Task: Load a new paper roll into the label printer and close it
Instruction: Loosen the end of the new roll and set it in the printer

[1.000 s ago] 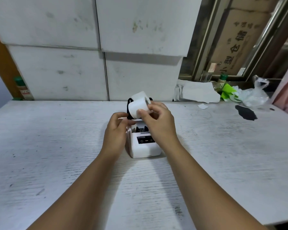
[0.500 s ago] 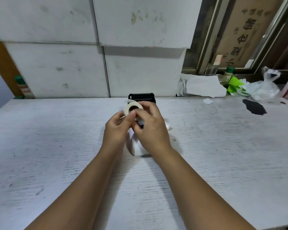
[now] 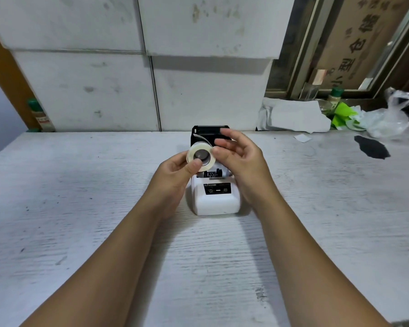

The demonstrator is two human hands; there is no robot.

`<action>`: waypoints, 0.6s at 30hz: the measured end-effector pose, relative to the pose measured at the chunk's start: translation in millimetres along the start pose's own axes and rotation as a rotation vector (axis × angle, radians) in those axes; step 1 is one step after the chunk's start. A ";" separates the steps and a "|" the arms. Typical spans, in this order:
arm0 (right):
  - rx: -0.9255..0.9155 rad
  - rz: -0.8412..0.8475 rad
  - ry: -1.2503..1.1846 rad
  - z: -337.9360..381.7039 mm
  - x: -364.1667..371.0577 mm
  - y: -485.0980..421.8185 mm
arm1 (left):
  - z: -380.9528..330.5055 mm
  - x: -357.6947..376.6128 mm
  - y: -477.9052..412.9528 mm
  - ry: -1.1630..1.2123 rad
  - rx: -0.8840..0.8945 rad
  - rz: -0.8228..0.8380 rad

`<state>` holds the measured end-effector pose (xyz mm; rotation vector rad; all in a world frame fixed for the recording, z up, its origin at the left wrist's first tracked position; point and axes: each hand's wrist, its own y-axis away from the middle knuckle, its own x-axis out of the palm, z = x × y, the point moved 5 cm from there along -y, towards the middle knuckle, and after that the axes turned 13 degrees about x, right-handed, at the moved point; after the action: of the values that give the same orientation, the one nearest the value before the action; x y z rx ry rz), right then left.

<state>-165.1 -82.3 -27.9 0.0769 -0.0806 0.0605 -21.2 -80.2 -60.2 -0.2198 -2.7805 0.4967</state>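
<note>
White wooden surface (image 3: 80,208): our printer (image 3: 215,199) sits lid-up, not yet loaded. Our left hand (image 3: 175,171) pinches the paper roll (image 3: 200,156) above it; right hand (image 3: 240,156) fingers spread loosely beside. Seating and closing remain.

White table (image 3: 80,208), clear plastic bag (image 3: 387,119), green-capped bottle (image 3: 335,96), cardboard box (image 3: 354,41)

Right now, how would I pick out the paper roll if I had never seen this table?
Start at the white table and find the small white label printer at its middle, lid open. Just above it, the left hand holds the paper roll by its edge, with the right hand alongside. It is the only round thing there: a pale ring with a dark core facing you.
</note>
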 end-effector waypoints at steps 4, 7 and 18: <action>-0.069 -0.047 0.145 1.9 -0.4 0.4 | 0.6 0.9 1.2 0.060 -0.005 0.003; -0.034 -0.045 0.150 -2.3 1.0 -1.6 | 0.5 1.5 2.0 0.079 -0.018 0.005; -0.027 -0.019 -0.050 2.1 -0.4 3.0 | 2.6 1.8 2.6 0.101 -0.042 -0.018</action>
<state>-165.9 -79.5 -25.7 0.0521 -0.1305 0.0388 -23.5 -78.2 -63.0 -0.2222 -2.6932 0.4116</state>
